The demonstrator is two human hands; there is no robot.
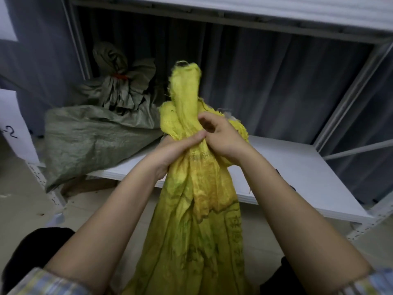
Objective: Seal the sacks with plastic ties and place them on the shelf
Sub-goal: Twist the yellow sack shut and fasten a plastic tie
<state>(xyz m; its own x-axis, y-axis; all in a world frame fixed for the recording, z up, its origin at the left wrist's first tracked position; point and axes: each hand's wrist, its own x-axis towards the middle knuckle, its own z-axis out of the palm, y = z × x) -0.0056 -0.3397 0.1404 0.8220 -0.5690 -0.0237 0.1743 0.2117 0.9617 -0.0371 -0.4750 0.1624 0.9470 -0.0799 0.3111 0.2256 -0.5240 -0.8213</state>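
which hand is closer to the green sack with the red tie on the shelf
Left. The left hand grips the yellow sack's gathered neck on the side facing the green sack; the right hand holds the neck on the far side, further from it.

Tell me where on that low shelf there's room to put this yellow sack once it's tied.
The white shelf board is bare on its right side, from the yellow sack in both hands across to the right upright. The left end is crowded: the grey-green sack lies there, overhanging the front edge, and the tied sack stands behind it.
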